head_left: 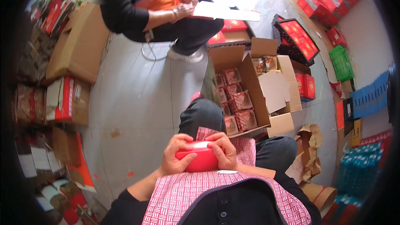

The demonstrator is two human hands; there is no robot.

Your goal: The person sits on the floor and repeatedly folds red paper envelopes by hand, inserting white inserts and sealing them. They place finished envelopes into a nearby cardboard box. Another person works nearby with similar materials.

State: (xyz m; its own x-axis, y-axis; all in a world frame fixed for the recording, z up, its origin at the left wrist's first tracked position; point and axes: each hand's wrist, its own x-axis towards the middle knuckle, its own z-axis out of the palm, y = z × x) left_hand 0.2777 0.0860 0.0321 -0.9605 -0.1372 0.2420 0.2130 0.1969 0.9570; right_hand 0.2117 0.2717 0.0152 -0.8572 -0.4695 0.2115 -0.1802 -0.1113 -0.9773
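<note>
Close in front of my apron, both hands hold a small red cardboard box [199, 164] with a white strip along its upper edge. My left hand [177, 154] grips its left side, thumb on the front and fingers bent over the top edge. My right hand [224, 150] closes on the right side, its fingertips at the top edge. Whatever is inside the box is hidden. Just beyond my knees stands an open brown carton [259, 110] with several red-and-white wrapped packets [246, 120] in it.
Across from me a seated person [160, 21] holds a flat white-and-red piece of card [208, 11]. Black crates [296, 39] with red boxes stand at the far right, near a green basket [341, 63]. Brown cartons [77, 50] line the left side. Crumpled brown paper [309, 152] lies right of my knee.
</note>
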